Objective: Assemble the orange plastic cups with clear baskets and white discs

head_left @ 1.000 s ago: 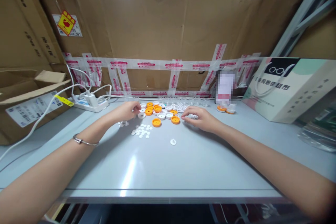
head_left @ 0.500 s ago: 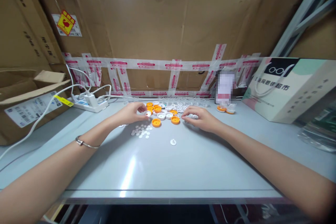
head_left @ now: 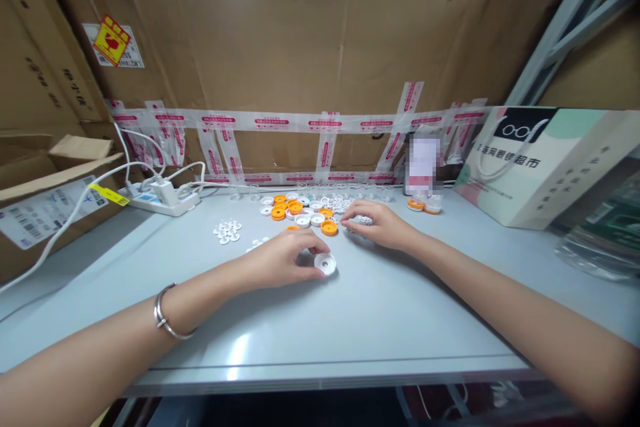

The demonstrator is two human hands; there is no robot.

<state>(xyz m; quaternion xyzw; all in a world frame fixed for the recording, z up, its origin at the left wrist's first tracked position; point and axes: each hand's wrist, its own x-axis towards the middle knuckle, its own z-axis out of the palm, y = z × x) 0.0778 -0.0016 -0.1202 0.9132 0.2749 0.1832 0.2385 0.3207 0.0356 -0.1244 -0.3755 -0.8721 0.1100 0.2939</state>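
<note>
Near the middle of the grey table, my left hand (head_left: pixel 295 257) grips a white round cap (head_left: pixel 325 265) by its edge, between thumb and fingers. The cap lies low over the tabletop with its hollow side up, and a small dark spot shows at its centre. My right hand (head_left: pixel 383 225) rests at the pile of small white rings (head_left: pixel 340 204), fingers curled and fingertips close together; anything between them is too small to make out. To its left are orange caps (head_left: pixel 329 228) and white caps (head_left: pixel 302 220) in a loose group.
Small white discs with stems (head_left: pixel 228 232) lie at the left. Clear round pieces (head_left: pixel 255 193) line the back. Around stand a power strip (head_left: pixel 165 200), an open carton (head_left: pixel 50 200), a phone (head_left: pixel 423 163), filled caps (head_left: pixel 425 204), a paper bag (head_left: pixel 530 167) and a large bottle (head_left: pixel 600 233).
My left hand has brought a white cap from the group toward me and right, to where a single white stemmed disc lay; that disc is now hidden. My right hand has hardly moved.
</note>
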